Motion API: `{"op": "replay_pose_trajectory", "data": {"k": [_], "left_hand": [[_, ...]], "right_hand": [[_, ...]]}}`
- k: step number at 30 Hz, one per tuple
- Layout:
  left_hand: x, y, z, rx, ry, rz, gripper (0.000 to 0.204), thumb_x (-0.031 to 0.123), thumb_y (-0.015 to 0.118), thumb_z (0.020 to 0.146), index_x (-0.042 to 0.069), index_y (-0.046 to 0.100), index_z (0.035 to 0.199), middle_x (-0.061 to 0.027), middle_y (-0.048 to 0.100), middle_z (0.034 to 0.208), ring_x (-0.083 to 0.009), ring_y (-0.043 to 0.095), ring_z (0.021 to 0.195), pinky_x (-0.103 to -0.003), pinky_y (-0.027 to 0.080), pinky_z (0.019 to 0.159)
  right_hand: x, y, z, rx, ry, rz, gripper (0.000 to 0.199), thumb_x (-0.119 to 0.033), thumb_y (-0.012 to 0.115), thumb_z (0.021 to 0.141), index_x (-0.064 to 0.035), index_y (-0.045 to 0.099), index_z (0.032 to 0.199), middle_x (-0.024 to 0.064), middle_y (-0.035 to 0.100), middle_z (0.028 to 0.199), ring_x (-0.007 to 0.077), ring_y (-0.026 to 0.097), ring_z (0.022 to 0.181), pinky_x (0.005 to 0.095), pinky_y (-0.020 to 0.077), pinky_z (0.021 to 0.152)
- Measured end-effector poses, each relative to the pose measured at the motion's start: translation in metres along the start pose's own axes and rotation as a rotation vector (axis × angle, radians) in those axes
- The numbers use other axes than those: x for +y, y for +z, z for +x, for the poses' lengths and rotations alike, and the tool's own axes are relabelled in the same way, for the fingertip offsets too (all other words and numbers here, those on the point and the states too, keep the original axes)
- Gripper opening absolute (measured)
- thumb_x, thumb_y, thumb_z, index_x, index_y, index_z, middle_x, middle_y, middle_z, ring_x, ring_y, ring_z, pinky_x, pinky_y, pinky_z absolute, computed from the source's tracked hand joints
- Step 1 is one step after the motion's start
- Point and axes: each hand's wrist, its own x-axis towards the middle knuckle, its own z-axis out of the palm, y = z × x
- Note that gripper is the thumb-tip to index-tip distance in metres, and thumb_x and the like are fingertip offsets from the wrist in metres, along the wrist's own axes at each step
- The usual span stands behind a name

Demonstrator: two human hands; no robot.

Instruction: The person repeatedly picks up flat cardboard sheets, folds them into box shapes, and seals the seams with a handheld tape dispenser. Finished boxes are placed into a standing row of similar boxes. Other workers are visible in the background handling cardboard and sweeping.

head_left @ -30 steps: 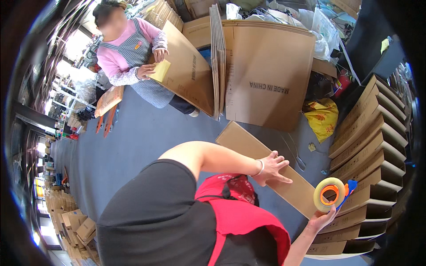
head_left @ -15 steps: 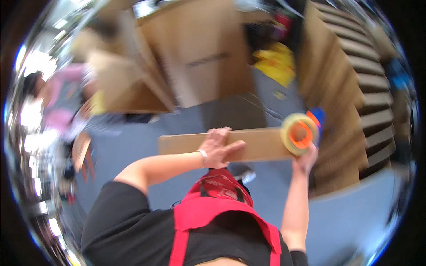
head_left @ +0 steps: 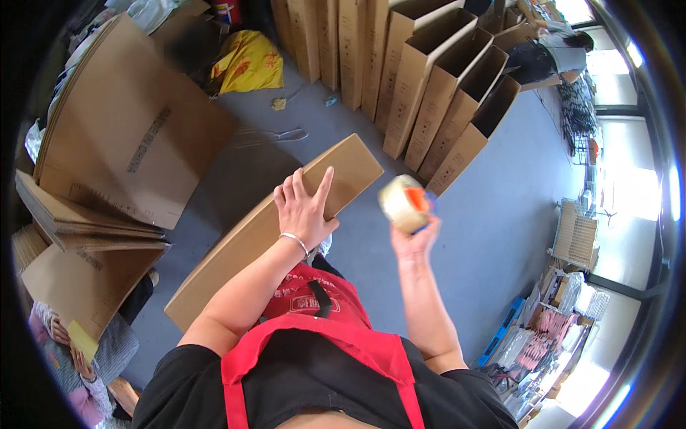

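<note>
The long, flattened brown cardboard box point(head_left: 275, 232) lies slantwise in front of the person, its long axis running from the near left, down by the hip, up to the far right, where its end corner points toward the row of standing cartons. The left hand point(head_left: 304, 209) lies flat on the upper face of this box, fingers spread and pointing away from the body, a thin silver bangle point(head_left: 294, 242) on the wrist; it presses on the box past its middle, toward the far end, rather than gripping it. The right hand point(head_left: 414, 239) is raised just to the right of the box, clenched from below around a tape dispenser with a roll of clear-tan tape and an orange core point(head_left: 406, 202), which is blurred. The tape roll hangs near the far right end of the box, apart from it, with grey floor point(head_left: 471, 236) showing between them, so the right hand is the nearer one to that end and the left holds the box steady. Open-topped tall brown cartons point(head_left: 443, 93) stand in a row beyond, and flat cardboard sheets point(head_left: 121, 129) are stacked at the far left.
</note>
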Motion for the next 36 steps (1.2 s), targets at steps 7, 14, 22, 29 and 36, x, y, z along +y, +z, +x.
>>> {"op": "replay_pose_trajectory", "data": {"k": [7, 14, 22, 29, 36], "left_hand": [[-0.009, -0.009, 0.011, 0.111, 0.138, -0.028, 0.088, 0.031, 0.088, 0.065, 0.030, 0.058, 0.148, -0.0264, 0.039, 0.152, -0.0458, 0.037, 0.142, -0.057, 0.028, 0.120], [-0.007, 0.017, 0.096, 0.204, 0.327, -0.324, 0.013, 0.016, 0.076, 0.079, 0.007, 0.069, 0.072, -0.0098, 0.065, 0.084, -0.0316, 0.064, 0.089, -0.044, 0.052, 0.080], [-0.007, -0.005, 0.085, -0.647, -0.241, -1.691, 0.046, 0.041, 0.062, 0.107, -0.003, 0.075, 0.112, -0.0122, 0.076, 0.108, -0.0214, 0.071, 0.102, -0.037, 0.056, 0.092], [-0.028, -0.007, 0.098, -0.859, -0.371, -1.859, 0.036, 0.029, 0.072, 0.102, -0.004, 0.074, 0.115, -0.0070, 0.076, 0.103, -0.0134, 0.071, 0.090, -0.029, 0.058, 0.080], [-0.042, -0.025, 0.104, -0.464, -0.102, -1.320, 0.020, 0.017, 0.073, 0.099, -0.002, 0.080, 0.097, -0.0029, 0.074, 0.079, -0.0080, 0.065, 0.073, -0.024, 0.053, 0.066]], "right_hand": [[0.052, 0.017, -0.007, -0.003, 0.125, 0.075, 0.057, -0.038, 0.046, 0.100, -0.0095, 0.052, 0.148, 0.0102, 0.057, 0.151, 0.0296, 0.058, 0.136, 0.0469, 0.0436, 0.120], [0.041, 0.001, 0.011, 0.119, 0.188, -0.028, 0.055, -0.028, 0.065, 0.093, -0.0092, 0.053, 0.143, 0.0093, 0.061, 0.142, 0.0267, 0.062, 0.128, 0.0446, 0.0472, 0.115], [-0.007, 0.029, -0.087, -0.464, -0.530, -1.552, 0.090, -0.018, 0.088, 0.074, -0.0074, 0.044, 0.152, 0.0138, 0.062, 0.134, 0.0265, 0.063, 0.124, 0.0414, 0.0506, 0.106], [-0.015, 0.047, -0.078, -0.632, -0.602, -1.698, 0.086, -0.017, 0.086, 0.075, -0.0066, 0.046, 0.151, 0.0208, 0.064, 0.134, 0.0361, 0.068, 0.119, 0.0432, 0.0544, 0.102], [-0.009, 0.034, -0.063, -0.838, -0.725, -1.648, 0.079, -0.011, 0.087, 0.072, -0.0138, 0.060, 0.146, 0.0169, 0.066, 0.116, 0.0318, 0.068, 0.098, 0.0389, 0.0574, 0.086]]}}
